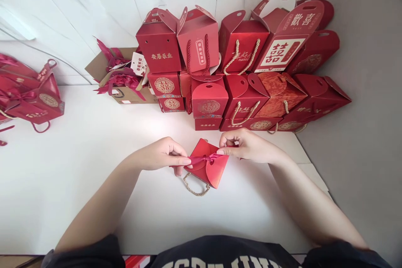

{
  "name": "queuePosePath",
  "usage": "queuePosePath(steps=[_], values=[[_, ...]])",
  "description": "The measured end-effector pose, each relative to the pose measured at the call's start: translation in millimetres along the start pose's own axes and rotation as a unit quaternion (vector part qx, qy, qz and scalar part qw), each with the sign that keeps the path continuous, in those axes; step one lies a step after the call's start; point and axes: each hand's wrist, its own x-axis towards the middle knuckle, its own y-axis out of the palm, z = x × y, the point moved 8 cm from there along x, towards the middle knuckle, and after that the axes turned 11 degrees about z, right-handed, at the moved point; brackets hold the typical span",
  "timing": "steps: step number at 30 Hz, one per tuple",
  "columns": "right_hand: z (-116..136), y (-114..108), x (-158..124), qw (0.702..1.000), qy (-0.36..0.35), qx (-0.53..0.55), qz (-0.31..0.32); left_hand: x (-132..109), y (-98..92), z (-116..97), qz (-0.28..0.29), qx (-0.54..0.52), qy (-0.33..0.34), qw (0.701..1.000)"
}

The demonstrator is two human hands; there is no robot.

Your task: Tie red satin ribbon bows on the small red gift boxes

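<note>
A small red gift box (210, 169) with a gold rope handle (195, 187) stands on the white table (78, 167) in front of me. A dark pink ribbon (203, 159) runs across its closed top flaps with a knot at the middle. My left hand (163, 155) pinches the ribbon's left end, fingers closed. My right hand (248, 145) pinches the right end just past the knot, fingers closed too. Both ends are pulled outward, away from the box.
Stacked red gift boxes (241, 75) with rope handles line the wall behind. A cardboard carton (125, 92) holds more pink ribbons. Further red boxes (29, 96) lie at the far left. The table's right edge drops to a grey floor (361, 142).
</note>
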Motion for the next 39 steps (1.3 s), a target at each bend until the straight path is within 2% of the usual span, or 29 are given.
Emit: queuePosePath(steps=[3, 6, 11, 15, 20, 22, 24, 26, 28, 30, 36, 39], values=[[-0.1, -1.1, 0.2, 1.0, -0.002, -0.017, -0.007, -5.0, -1.6, -3.8, -0.022, 0.015, -0.009, 1.0], [0.0, -0.8, 0.8, 0.999, -0.006, -0.029, -0.012, -13.1, -1.1, -16.1, -0.081, 0.075, 0.008, 0.994], [1.5, 2.4, 1.9, 0.999, -0.008, -0.044, -0.004, -19.1, 17.3, -40.1, -0.165, 0.233, 0.055, 0.957], [5.2, 3.0, 1.1, 0.999, -0.015, -0.043, -0.003, -14.0, 28.5, -48.1, -0.215, 0.372, 0.08, 0.9], [3.9, 3.1, 0.4, 0.999, -0.006, -0.051, -0.002, -14.6, 35.1, -55.0, -0.26, 0.529, 0.152, 0.793], [3.4, 3.1, 0.1, 0.999, -0.005, -0.054, -0.001, -16.5, 38.4, -55.6, -0.265, 0.567, 0.179, 0.759], [3.4, 3.2, -0.2, 0.998, -0.005, -0.056, 0.002, -18.0, 41.8, -55.5, -0.262, 0.59, 0.2, 0.737], [3.5, 3.5, -0.3, 0.998, -0.006, -0.057, 0.004, -19.4, 44.6, -55.4, -0.255, 0.599, 0.22, 0.727], [3.4, 3.7, -0.2, 0.998, -0.005, -0.056, 0.005, -20.1, 44.9, -55.3, -0.248, 0.587, 0.235, 0.734], [3.0, 3.8, 0.1, 0.999, -0.004, -0.053, 0.005, -19.9, 41.2, -55.0, -0.249, 0.554, 0.241, 0.757], [2.3, 4.4, 0.4, 0.998, -0.001, -0.055, 0.007, -13.2, 16.3, -46.3, -0.275, 0.375, 0.184, 0.866], [1.9, 4.2, 0.5, 0.998, 0.001, -0.058, 0.007, -10.0, 8.5, -41.1, -0.276, 0.295, 0.138, 0.904]])
